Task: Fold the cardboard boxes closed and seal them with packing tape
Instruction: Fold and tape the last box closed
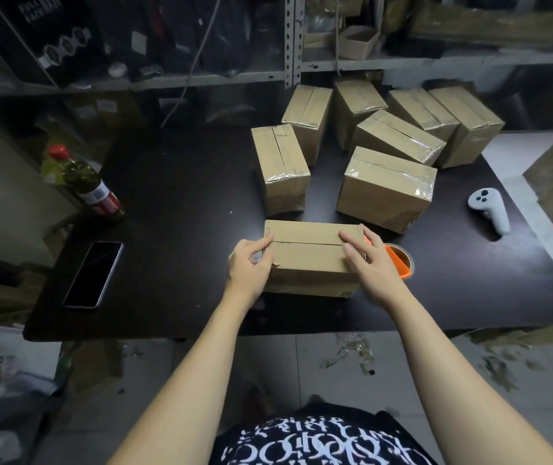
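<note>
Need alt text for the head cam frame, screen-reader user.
Two bare hands hold a cardboard box closed on a black table: the left hand grips its left end, the right hand presses its top flaps. An orange tape roll sits beside the right hand; taped boxes stand behind.

On the table (181, 182) we have one box (308, 260) nearest us, the tape roll (402, 263) just right of it. Other boxes (386, 186) stand behind. Left lies a phone (94, 274), a bottle (87, 182) behind it; far right, a controller (490, 206).
</note>
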